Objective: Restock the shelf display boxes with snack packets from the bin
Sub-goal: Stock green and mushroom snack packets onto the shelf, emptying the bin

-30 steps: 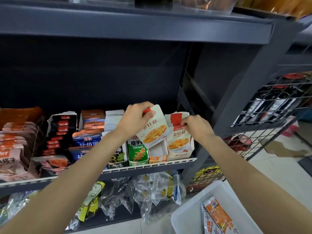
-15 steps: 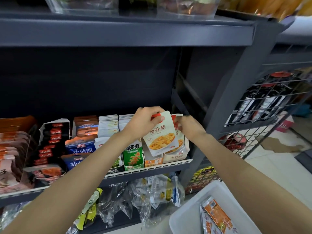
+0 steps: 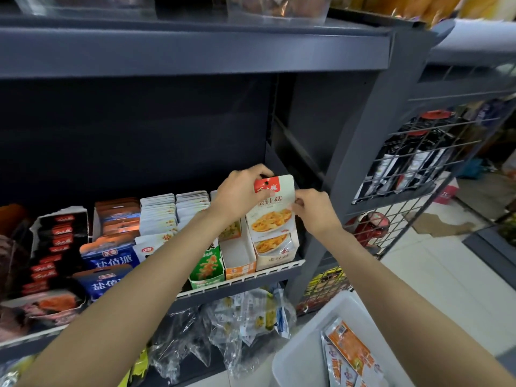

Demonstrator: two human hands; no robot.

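Observation:
A white snack packet with a red top corner and a picture of yellow mushrooms stands upright over the rightmost display box on the shelf. My left hand pinches its top left corner. My right hand pinches its right edge. The packet's lower part sits in the box, in front of another like it. Beside it on the left, an orange-fronted display box shows a bare white inside. The white bin at the lower right holds orange snack packets.
Further left on the shelf stand a green box, rows of white packets, blue packets and dark red-labelled packets. Clear bags lie on the shelf below. A wire rack with goods stands right of the shelf post.
Both hands have brought the packet rightward and turned it upright, from tilted over the orange box to standing in the rightmost box. The right hand has shifted onto its right edge.

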